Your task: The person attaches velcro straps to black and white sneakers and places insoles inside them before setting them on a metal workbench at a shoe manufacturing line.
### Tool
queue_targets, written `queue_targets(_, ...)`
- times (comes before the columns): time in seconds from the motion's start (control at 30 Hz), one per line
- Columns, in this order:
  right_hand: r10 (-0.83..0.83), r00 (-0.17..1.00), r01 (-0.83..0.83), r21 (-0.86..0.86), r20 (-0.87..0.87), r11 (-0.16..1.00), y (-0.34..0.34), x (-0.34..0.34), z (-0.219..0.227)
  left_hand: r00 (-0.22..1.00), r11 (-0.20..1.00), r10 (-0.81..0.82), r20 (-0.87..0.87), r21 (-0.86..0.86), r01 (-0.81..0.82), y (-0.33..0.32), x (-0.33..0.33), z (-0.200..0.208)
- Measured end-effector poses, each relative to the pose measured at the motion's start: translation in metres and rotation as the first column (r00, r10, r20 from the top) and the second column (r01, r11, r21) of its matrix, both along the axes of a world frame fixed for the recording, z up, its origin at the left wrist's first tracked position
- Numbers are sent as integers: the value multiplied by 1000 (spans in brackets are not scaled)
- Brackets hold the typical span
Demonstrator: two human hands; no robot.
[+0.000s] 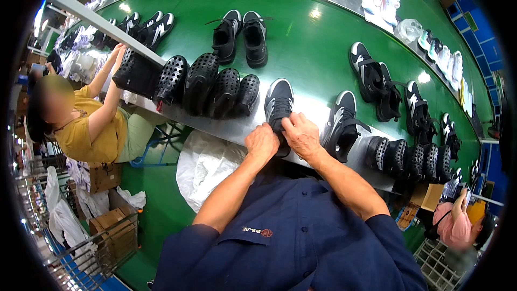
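Observation:
A black sneaker (279,97) with a white sole edge lies in front of me on the metal bench edge, toe pointing away. My left hand (262,142) is closed at the left side of its collar. On the other side, my right hand (301,134) pinches at the top of the lacing with bent fingers. Whether a lace end is between the fingers is hidden. Just right of my right hand rests a matching sneaker (343,121), its lace hanging loose over the side.
Black perforated shoe lasts (201,81) stand left of the sneaker, and more lasts (414,159) at the right. A sneaker pair (237,35) sits farther back on the green belt (307,32). A grey post (107,27) slants across the left. Co-workers (91,129) sit at both sides.

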State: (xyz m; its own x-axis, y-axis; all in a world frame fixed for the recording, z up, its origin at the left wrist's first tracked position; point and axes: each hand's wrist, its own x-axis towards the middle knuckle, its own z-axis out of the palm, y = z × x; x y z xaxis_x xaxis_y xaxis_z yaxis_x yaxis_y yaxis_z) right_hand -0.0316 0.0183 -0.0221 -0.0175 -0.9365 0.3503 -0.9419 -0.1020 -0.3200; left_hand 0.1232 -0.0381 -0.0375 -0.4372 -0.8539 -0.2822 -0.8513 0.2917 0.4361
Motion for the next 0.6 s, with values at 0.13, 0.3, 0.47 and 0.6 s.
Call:
queue_targets(0.13,-115,984,111,40,136,993,-11,-1,3,999,990,9,54,137,-17,-8,-3,-8)
queue_targets(0.3,-104,975,101,26,197,995,-3,5,6,991,976,20,130,213,-48,-10,-7,13)
queue_targets(0.47,-373,877,318,217,302,923,23,18,-4,958,951,-1,-287,-298,-89,1,-4,21)
queue_targets(0.6,-483,812,316,449,328,836,24,16,-18,930,917,-160,-330,-400,16,0,2,2)
